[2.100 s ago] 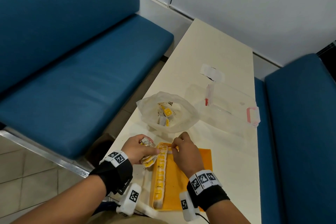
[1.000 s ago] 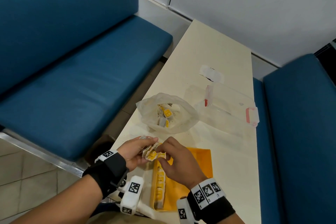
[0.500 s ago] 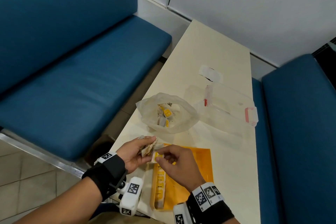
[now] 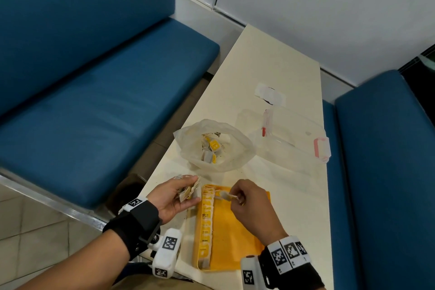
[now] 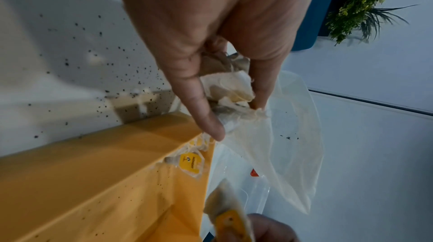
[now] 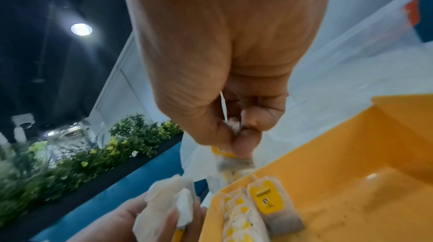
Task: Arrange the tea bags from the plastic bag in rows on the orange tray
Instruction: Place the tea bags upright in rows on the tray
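Note:
An orange tray (image 4: 237,238) lies at the table's near edge with one row of yellow-tagged tea bags (image 4: 206,223) along its left side. My left hand (image 4: 186,193) hovers just left of the tray's far corner and grips a bunch of tea bags (image 5: 232,88). My right hand (image 4: 235,196) is over the tray's far end, pinching a single tea bag (image 6: 230,159) beside the top of the row. Beyond the tray sits the open plastic bag (image 4: 235,146) with several tea bags (image 4: 210,150) inside.
A clear lidded container (image 4: 294,139) with pink clasps stands right of the bag, a small white packet (image 4: 270,95) farther back. Blue bench seats flank the narrow table (image 4: 294,195). Tea dust speckles the tabletop (image 5: 82,42) left of the tray.
My right hand drew one tea bag out of the bunch in my left hand and carried it right, over the tray's far end. The left hand stayed put.

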